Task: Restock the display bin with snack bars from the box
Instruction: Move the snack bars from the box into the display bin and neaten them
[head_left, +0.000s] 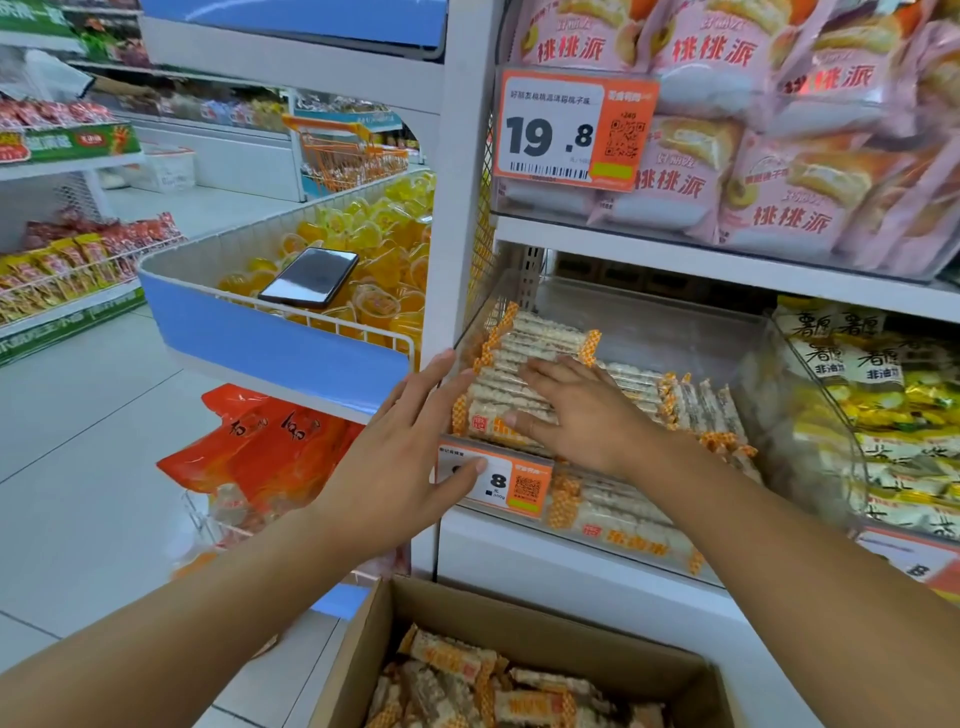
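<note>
A clear display bin (675, 322) on the middle shelf holds several snack bars (540, 338) in clear wrappers with orange checked ends. My right hand (576, 410) lies flat, fingers straight, pressing on the stacked bars at the bin's front left. My left hand (400, 457) is open in front of the bin's left corner, thumb over the orange price tag (514, 480), holding nothing. Below, an open cardboard box (530, 613) contains more of the same snack bars (467, 680).
A white shelf upright (457, 208) stands just left of the bin. A blue wire basket (270, 343) of yellow jelly cups carries a black phone (309, 278). Pink pastry bags (779, 130) fill the shelf above; yellow noodle packs (893, 415) sit to the right. Orange bags (265, 447) hang lower left.
</note>
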